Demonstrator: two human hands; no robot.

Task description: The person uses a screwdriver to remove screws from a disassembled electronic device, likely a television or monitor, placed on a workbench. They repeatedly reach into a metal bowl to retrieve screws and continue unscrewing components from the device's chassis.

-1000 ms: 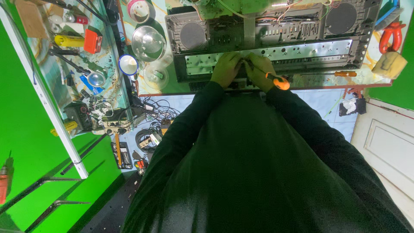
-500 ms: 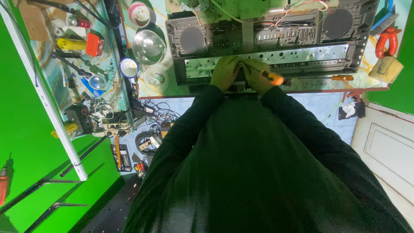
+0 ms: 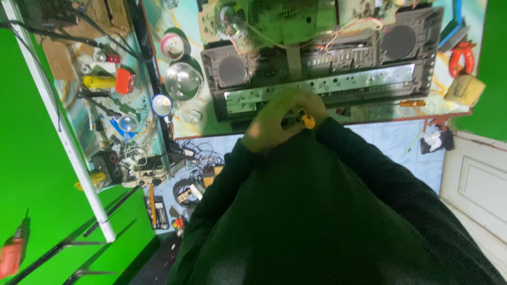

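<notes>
Orange-handled screwdriver (image 3: 305, 121) sat clenched in the right hand (image 3: 303, 108), fingers curled tight round it, just above the front edge of the opened black stereo chassis (image 3: 322, 79) on the tabletop (image 3: 185, 129). Left hand (image 3: 269, 126) lay against it, blurred; whether its grip was clenched I could not tell.

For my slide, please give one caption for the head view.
Two hands hold an orange-handled screwdriver at an opened stereo unit on a cluttered workbench.
</notes>
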